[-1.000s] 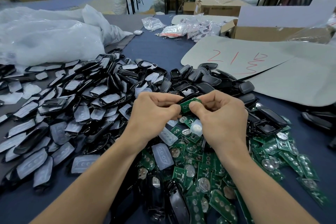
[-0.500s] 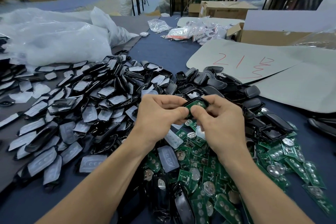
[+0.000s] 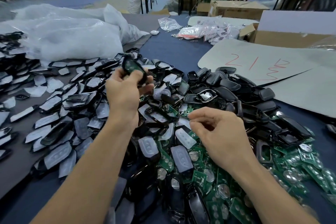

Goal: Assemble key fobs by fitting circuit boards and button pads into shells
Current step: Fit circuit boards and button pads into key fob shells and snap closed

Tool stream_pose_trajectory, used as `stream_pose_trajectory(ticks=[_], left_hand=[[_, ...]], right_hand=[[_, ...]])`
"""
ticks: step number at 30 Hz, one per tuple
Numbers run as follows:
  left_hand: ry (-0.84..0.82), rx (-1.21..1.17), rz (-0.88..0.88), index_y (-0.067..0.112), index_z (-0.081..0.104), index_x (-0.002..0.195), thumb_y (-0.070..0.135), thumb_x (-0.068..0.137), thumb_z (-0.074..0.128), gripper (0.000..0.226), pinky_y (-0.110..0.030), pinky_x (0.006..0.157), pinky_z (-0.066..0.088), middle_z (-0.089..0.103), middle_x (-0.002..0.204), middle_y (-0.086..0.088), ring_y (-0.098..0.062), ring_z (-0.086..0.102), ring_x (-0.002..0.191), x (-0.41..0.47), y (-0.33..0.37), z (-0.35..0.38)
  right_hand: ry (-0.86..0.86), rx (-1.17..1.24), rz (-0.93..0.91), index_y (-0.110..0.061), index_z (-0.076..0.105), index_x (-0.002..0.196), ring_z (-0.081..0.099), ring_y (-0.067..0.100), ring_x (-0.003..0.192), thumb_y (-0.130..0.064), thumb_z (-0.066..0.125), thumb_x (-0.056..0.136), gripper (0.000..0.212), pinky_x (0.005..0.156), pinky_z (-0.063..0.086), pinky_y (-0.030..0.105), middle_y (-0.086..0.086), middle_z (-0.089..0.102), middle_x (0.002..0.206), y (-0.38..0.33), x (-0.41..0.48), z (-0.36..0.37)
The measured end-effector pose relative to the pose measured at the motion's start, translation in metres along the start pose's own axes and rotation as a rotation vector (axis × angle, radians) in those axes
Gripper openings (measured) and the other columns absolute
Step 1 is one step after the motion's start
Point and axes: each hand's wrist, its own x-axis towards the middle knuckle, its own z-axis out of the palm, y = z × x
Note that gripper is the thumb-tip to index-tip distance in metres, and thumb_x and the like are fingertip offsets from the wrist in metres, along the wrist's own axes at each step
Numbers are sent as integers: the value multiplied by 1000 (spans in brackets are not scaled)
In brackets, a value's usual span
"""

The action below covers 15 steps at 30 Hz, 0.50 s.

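One shell (green board inside) held in the left hand

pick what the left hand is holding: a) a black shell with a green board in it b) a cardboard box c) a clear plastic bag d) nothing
a: the left hand grips a black shell with a green board showing inside.

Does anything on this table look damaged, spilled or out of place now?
Nothing looks damaged or spilled. One small oddity: a few white button pads lie mixed into the heap of green circuit boards near the person. The shell that the left hand holds is too blurred to judge.
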Motion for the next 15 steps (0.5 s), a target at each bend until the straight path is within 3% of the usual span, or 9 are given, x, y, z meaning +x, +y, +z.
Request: stream_pose_trajectory(ticks=[4,7,8,10,13,15], left_hand=[[45,-70,-34,1,61,98,-9,98,55,11,-31,65,61,70,81,-14,-23,65,61,13,0,-9],[60,-86,-52,4,61,89,-11,98,54,19,-26,58,58,67,78,-15,-22,62,57,17,1,-10],[61,-96,-54,4,61,88,-12,97,54,19,-24,55,57,67,78,-16,-22,63,56,18,2,-11],[72,-122,-60,3,62,87,-12,96,55,19,-23,53,56,68,76,-15,-21,65,56,21,4,-14],[111,-196,-80,1,62,94,-13,95,54,15,-22,56,58,69,72,-12,-19,67,58,28,6,-21],[126,-230,-93,1,61,97,-12,95,54,15,-22,58,58,69,73,-11,-19,67,62,31,9,-26]], right_hand=[[-82,-84,-58,-31,81,99,66,-11,88,-11,71,93,22,83,49,3,-21,75,88,-19,9,9],[-175,-175,-142,-31,80,106,63,-7,72,-14,64,98,25,68,49,4,-19,73,92,-41,22,24],[-215,-228,-173,-31,79,108,56,-4,62,-14,60,99,27,60,45,7,-16,70,85,-47,28,31],[-283,-329,-232,-29,78,112,47,4,60,-9,57,97,32,60,47,22,-7,67,78,-59,40,46],[-419,-515,-358,-19,71,120,49,23,79,-5,55,95,33,69,46,35,-9,57,77,-68,49,67],[-476,-578,-363,-23,66,122,51,28,94,-6,57,93,35,80,49,38,-1,60,90,-66,48,72]])
